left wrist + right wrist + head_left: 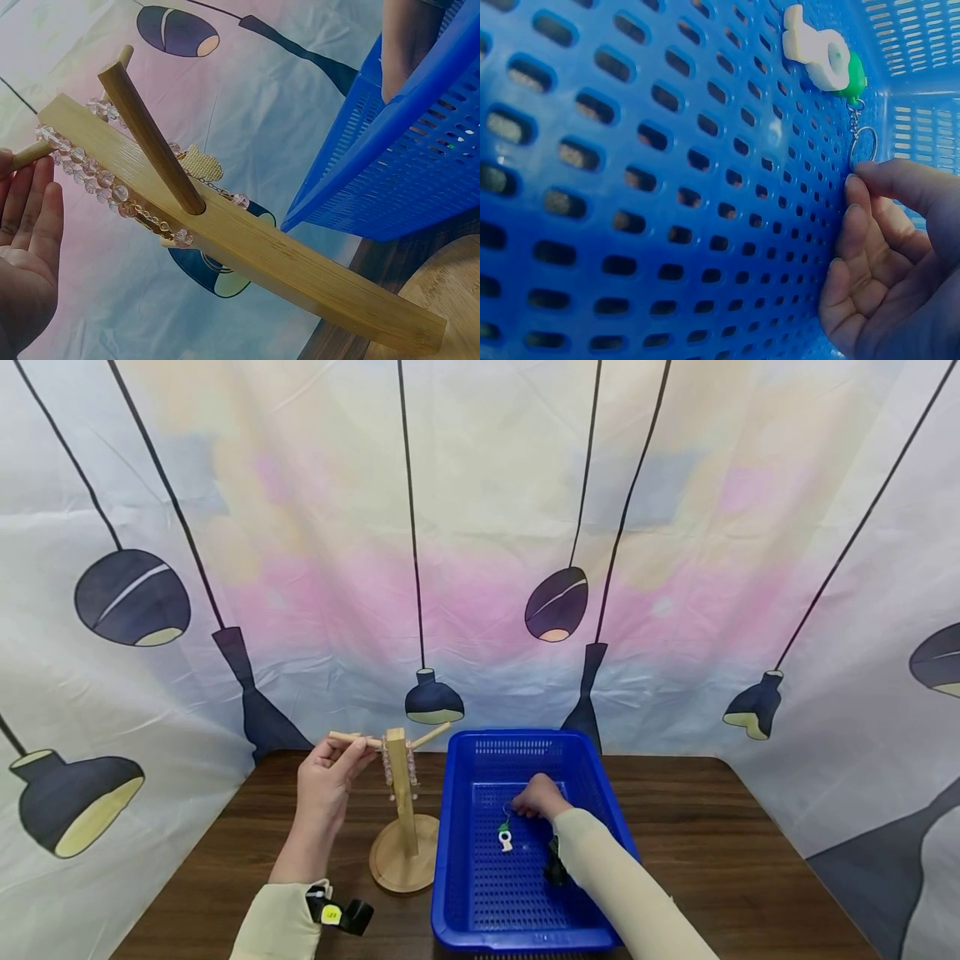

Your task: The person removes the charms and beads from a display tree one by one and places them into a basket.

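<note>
My left hand [327,777] pinches a peg at the upper left of a wooden stand [403,793] with a round base. Beaded bracelets [94,176] in pink and clear beads hang on the stand's upper pegs, some with gold chain. Inside the blue plastic basket [442,860], my right hand [538,797] pinches the metal ring of a keychain [506,837] between thumb and forefinger. A white figure with a round opening [825,64] and a green top [853,81] dangles from that ring on a short chain, close to the perforated basket floor.
The basket stands on a dark wooden table [697,827], just right of the stand. Behind the table hangs a pastel cloth [495,527] printed with dark lamps. Black straps with small devices [337,912] sit at the wrists.
</note>
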Demonstrator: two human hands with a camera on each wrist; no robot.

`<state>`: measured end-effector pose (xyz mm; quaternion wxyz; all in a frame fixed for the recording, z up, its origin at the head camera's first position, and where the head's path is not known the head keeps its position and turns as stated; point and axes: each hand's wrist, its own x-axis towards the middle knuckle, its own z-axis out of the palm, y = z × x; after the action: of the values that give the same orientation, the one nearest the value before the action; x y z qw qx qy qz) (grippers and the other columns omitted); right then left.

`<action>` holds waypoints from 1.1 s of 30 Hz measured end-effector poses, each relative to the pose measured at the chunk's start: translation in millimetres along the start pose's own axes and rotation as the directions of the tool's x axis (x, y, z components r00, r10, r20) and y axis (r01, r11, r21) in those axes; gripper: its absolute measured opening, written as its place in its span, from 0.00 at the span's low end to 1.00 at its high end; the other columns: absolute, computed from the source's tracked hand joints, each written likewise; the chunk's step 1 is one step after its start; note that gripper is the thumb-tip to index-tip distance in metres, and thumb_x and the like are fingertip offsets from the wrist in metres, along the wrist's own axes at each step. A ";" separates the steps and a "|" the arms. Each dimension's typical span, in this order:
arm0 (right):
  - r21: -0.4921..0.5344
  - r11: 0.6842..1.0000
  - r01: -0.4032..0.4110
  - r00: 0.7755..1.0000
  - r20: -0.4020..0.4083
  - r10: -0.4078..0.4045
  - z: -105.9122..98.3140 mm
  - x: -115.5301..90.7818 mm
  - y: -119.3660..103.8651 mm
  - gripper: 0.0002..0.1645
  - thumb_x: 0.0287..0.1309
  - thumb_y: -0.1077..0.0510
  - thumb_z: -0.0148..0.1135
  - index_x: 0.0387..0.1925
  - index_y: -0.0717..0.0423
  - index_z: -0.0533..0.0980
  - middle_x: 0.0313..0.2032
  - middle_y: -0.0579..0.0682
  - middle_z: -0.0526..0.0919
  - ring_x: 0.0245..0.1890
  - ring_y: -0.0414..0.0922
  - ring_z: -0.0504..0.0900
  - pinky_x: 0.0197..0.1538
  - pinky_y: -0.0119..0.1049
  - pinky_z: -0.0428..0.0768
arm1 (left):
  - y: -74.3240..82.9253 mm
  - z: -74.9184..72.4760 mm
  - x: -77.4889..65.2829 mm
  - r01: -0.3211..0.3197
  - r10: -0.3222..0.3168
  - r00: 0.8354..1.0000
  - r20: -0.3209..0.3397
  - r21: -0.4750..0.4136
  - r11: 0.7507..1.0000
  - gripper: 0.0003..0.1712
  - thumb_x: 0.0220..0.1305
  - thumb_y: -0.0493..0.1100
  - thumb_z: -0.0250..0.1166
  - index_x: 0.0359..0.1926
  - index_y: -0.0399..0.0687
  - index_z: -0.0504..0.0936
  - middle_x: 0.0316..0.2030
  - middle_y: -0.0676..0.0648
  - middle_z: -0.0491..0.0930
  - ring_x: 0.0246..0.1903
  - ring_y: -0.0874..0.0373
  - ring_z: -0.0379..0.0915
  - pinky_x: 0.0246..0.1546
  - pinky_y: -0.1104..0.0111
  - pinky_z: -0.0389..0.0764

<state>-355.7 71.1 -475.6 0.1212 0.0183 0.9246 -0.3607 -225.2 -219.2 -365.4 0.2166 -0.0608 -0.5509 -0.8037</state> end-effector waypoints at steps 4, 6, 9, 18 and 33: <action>-0.014 1.000 0.004 1.000 -0.003 -0.004 1.0 0.5 0.4 0.08 0.53 0.62 0.74 0.22 0.61 0.86 0.19 0.50 0.86 0.19 0.41 0.79 0.25 0.33 0.78 | -0.4 -0.6 -0.3 -0.008 0.008 1.000 0.008 -0.003 1.000 0.12 0.72 0.31 0.61 0.37 0.51 0.86 0.34 0.58 0.89 0.37 0.68 0.86 0.45 0.77 0.88; -0.011 1.000 0.007 1.000 -0.005 -0.007 1.2 0.5 0.1 0.08 0.53 0.62 0.74 0.22 0.61 0.86 0.19 0.49 0.86 0.19 0.40 0.79 0.25 0.33 0.78 | -0.2 -0.9 -0.4 -0.010 0.010 1.000 0.011 -0.004 1.000 0.13 0.73 0.31 0.61 0.36 0.53 0.86 0.34 0.58 0.89 0.37 0.68 0.86 0.45 0.77 0.88; -0.006 1.000 0.009 1.000 -0.006 -0.009 1.1 0.2 -0.5 0.08 0.53 0.62 0.74 0.21 0.61 0.86 0.18 0.49 0.86 0.19 0.40 0.78 0.24 0.32 0.76 | 0.2 -1.3 -0.7 -0.012 0.012 1.000 0.014 -0.005 1.000 0.13 0.73 0.31 0.61 0.37 0.53 0.86 0.34 0.58 0.89 0.37 0.69 0.87 0.45 0.78 0.88; -0.015 1.000 -0.010 1.000 0.002 0.010 0.5 0.9 -0.2 0.08 0.53 0.61 0.75 0.22 0.60 0.86 0.19 0.49 0.86 0.20 0.40 0.79 0.24 0.31 0.76 | -0.3 -0.2 -0.3 -0.011 0.011 1.000 0.012 -0.013 1.000 0.14 0.72 0.30 0.61 0.36 0.53 0.86 0.34 0.58 0.89 0.37 0.68 0.87 0.45 0.77 0.88; 0.081 0.995 -0.055 0.987 0.154 0.042 -12.2 -8.1 -6.4 0.13 0.57 0.59 0.72 0.20 0.54 0.79 0.19 0.43 0.77 0.24 0.41 0.73 0.29 0.32 0.73 | 0.0 -1.3 -0.2 -0.002 0.002 1.000 0.017 -0.011 1.000 0.14 0.73 0.31 0.60 0.36 0.55 0.86 0.34 0.58 0.89 0.36 0.69 0.87 0.45 0.78 0.88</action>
<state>-351.2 75.0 -460.8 0.1992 0.0187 0.8957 -0.3970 -224.9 -220.3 -365.9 0.2125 -0.0693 -0.5483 -0.8058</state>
